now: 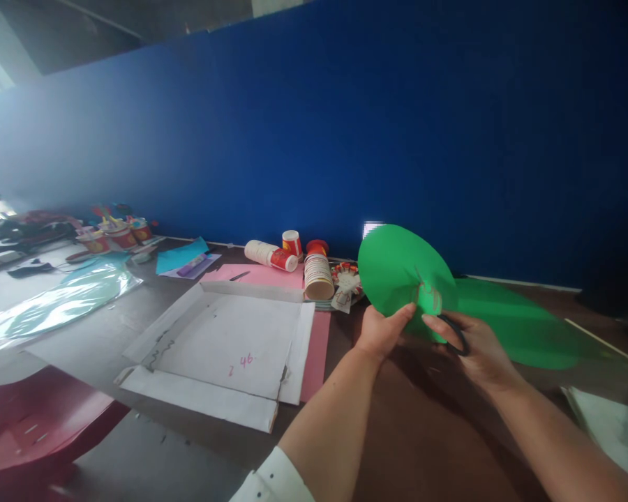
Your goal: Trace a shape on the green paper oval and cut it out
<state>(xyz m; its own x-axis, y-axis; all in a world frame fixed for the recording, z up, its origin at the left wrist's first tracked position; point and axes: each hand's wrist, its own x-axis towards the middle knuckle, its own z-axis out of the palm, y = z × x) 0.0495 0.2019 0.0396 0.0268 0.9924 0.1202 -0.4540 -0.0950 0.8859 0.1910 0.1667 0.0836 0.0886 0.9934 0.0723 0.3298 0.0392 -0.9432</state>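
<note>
A round green paper disc (398,268) is held up tilted above the table, pinched at its lower edge by my left hand (382,328). My right hand (468,345) grips scissors by their black handle (459,335), close against the disc's lower right. The blades are mostly hidden, so how far they are apart does not show. Pencil-like lines are drawn on the disc near the scissors. Behind my right hand lies a larger green sheet (518,324) with a rounded edge, flat on the table.
A shallow white box lid (225,397) rests left of my arms, partly over pink paper (315,355). Stacked paper cups (318,275) lie beyond it. Blue paper (181,256), a clear plastic packet (68,296) and a red chair (47,425) are at left. A blue partition (303,139) borders the table's back.
</note>
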